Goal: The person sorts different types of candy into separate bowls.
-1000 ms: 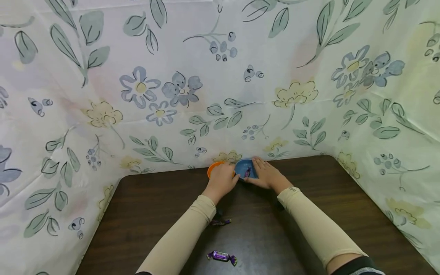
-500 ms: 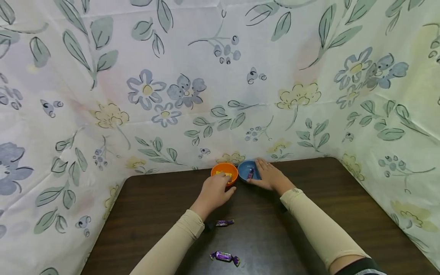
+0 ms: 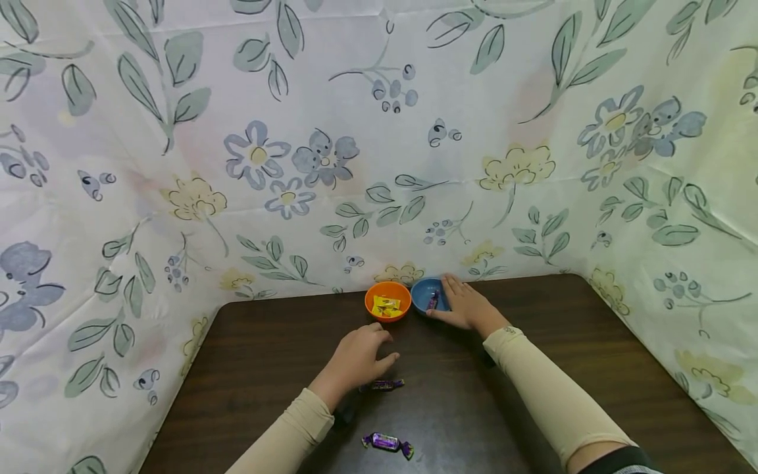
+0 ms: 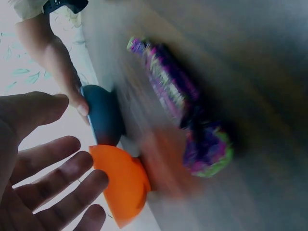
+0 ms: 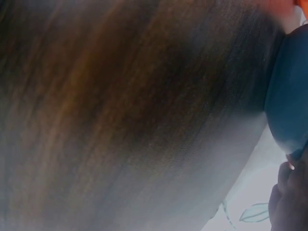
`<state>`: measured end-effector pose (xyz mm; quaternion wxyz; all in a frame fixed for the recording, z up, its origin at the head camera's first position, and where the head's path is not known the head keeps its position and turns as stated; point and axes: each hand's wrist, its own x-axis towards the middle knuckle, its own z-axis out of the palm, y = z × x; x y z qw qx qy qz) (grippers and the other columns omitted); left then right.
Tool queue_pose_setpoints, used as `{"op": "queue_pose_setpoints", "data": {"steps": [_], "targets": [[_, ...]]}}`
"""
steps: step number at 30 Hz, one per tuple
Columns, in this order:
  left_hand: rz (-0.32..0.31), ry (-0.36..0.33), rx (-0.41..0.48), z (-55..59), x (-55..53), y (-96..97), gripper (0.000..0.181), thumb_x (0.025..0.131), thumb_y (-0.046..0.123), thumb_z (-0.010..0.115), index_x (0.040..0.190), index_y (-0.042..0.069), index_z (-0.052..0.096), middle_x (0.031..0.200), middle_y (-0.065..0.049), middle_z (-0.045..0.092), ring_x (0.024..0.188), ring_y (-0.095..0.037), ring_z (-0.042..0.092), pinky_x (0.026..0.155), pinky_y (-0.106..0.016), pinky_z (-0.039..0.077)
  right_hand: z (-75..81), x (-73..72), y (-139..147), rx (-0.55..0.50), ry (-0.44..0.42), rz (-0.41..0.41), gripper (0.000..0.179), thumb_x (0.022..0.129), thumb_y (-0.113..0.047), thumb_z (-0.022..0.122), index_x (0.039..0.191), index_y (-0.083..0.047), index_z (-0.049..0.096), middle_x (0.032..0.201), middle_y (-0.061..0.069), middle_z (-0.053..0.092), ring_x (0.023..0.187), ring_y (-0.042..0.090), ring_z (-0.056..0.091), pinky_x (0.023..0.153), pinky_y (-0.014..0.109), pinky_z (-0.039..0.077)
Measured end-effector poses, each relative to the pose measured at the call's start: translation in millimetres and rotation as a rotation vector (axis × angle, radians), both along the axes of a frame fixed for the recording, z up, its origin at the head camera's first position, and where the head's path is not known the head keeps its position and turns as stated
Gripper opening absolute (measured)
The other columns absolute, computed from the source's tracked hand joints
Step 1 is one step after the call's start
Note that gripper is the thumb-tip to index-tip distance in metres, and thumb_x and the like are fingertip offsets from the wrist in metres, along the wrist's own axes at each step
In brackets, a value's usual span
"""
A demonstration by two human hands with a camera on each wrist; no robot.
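Note:
My left hand (image 3: 355,359) is over the table in front of the orange bowl (image 3: 387,303), with its fingers spread and loosely bent in the left wrist view and nothing in them. Close to it lies a purple-wrapped twist candy (image 4: 168,84), partly behind the hand in the head view. Yellow-wrapped candies (image 3: 386,307) sit in the orange bowl. My right hand (image 3: 472,308) rests against the right side of the blue bowl (image 3: 419,304), fingers extended along the far rim and thumb at the near side. One purple candy (image 3: 433,301) is inside that bowl.
A second purple twist candy (image 3: 386,442) lies nearer on the dark wooden table (image 3: 266,368). Both bowls stand side by side near the table's back edge. Floral cloth (image 3: 379,145) hangs behind and along the sides.
My left hand has withdrawn from the orange bowl and moved back toward the nearby purple candy, uncovering the yellow candies. My right hand has stayed at the blue bowl. The head view has shifted slightly.

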<state>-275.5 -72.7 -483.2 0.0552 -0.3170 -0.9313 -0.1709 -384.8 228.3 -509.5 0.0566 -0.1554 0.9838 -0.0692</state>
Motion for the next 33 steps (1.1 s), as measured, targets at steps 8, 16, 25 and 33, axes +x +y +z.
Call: {"op": "queue_pose_setpoints", "data": {"steps": [8, 16, 25, 33], "targets": [[-0.020, -0.088, -0.019, -12.6, 10.8, -11.5, 0.036, 0.096, 0.040, 0.078, 0.114, 0.009, 0.078, 0.100, -0.002, 0.069, 0.081, -0.009, 0.061, 0.075, -0.032, 0.059, -0.5, 0.8, 0, 0.000, 0.001, 0.000, 0.113, 0.097, -0.082, 0.038, 0.169, 0.003, 0.014, 0.177, 0.023, 0.014, 0.165, 0.040, 0.018, 0.133, 0.056, 0.018], [-0.056, -0.226, 0.028, -20.5, 25.8, -20.3, 0.034, 0.096, 0.042, 0.078, 0.113, 0.013, 0.076, 0.103, 0.003, 0.066, 0.086, -0.005, 0.059, 0.080, -0.031, 0.058, -0.1, 0.9, -1, 0.006, -0.001, -0.004, 0.113, 0.097, -0.082, 0.038, 0.169, 0.002, 0.014, 0.177, 0.023, 0.015, 0.165, 0.040, 0.018, 0.133, 0.056, 0.018], [-0.068, -0.242, 0.023, -29.3, 37.1, -24.8, 0.029, 0.092, 0.036, 0.084, 0.108, 0.014, 0.075, 0.095, 0.006, 0.061, 0.079, -0.002, 0.050, 0.070, -0.023, 0.048, -0.1, 0.8, -2, 0.001, -0.006, -0.009, 0.111, 0.098, -0.079, 0.041, 0.169, 0.002, 0.013, 0.177, 0.023, 0.014, 0.165, 0.040, 0.018, 0.133, 0.056, 0.018], [-0.063, -0.196, -0.003, -33.1, 37.0, -22.5, 0.018, 0.093, 0.028, 0.082, 0.105, 0.015, 0.075, 0.094, 0.007, 0.061, 0.080, -0.002, 0.051, 0.071, -0.025, 0.051, -1.4, 0.0, -1, 0.008, 0.000, -0.009, 0.113, 0.097, -0.081, 0.039, 0.169, 0.002, 0.014, 0.177, 0.023, 0.015, 0.165, 0.040, 0.018, 0.133, 0.056, 0.018]]}}
